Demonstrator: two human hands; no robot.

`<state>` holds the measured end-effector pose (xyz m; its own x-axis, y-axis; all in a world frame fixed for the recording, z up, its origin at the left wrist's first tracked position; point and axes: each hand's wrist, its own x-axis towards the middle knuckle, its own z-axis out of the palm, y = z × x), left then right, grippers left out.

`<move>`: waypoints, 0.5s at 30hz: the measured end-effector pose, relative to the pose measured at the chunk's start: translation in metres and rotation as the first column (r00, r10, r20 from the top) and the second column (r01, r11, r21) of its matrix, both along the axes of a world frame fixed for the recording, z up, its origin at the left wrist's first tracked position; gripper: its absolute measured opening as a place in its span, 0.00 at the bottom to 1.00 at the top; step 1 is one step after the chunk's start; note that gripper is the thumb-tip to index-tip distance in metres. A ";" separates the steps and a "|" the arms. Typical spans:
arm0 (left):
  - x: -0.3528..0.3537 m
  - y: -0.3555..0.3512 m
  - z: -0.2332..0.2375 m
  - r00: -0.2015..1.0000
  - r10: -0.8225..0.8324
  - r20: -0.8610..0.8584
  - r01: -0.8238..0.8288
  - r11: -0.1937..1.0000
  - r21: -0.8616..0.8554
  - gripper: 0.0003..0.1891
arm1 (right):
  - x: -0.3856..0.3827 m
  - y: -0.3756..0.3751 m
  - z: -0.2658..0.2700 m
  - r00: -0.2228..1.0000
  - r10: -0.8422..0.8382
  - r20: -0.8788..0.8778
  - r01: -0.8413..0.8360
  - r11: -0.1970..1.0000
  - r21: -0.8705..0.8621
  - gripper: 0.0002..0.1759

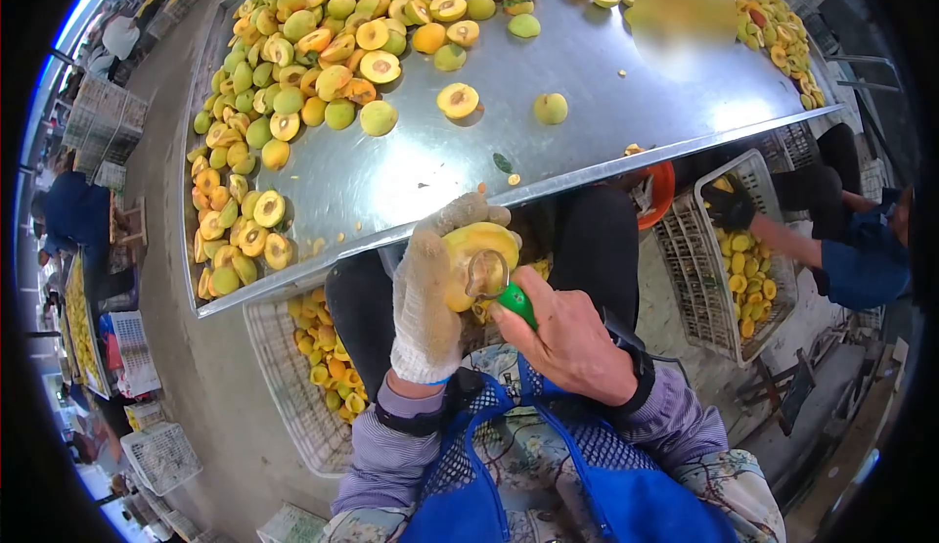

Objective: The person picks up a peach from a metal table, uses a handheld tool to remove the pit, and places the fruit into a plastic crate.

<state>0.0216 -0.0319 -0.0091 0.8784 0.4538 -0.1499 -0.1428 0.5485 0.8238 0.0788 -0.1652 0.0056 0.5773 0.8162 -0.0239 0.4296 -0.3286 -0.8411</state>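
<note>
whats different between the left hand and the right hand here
The left hand wears a pale glove, while the right hand is bare. The left hand cups a yellow fruit; the right hand grips the green handle of a tool, its metal loop at the fruit. The left hand's fingers point toward the table, while the right hand is angled in toward the left. Both come out of striped sleeves.

From afar I count one left hand (427, 294), one right hand (575, 339), one green-handled tool (517, 303), one held fruit (485, 242), one near table (606, 64), one orange bucket (665, 189), two nearby fruit crates (279, 372) (680, 274), and heaped fruits (303, 49) beyond numbering.
</note>
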 end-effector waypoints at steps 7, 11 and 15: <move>0.000 0.003 0.018 0.997 -0.078 -0.019 0.080 0.960 0.267 0.27 | -0.003 -0.005 -0.001 0.992 0.095 -0.085 -0.094 0.995 0.011 0.14; 0.005 0.008 0.034 0.983 -0.104 -0.150 0.164 0.864 0.476 0.26 | 0.004 -0.005 0.006 0.817 0.065 -0.573 -0.020 0.996 0.083 0.11; 0.009 0.002 0.040 0.991 0.001 -0.135 0.096 0.700 0.707 0.19 | 0.006 -0.007 0.011 0.570 0.077 -0.818 0.020 0.994 0.107 0.10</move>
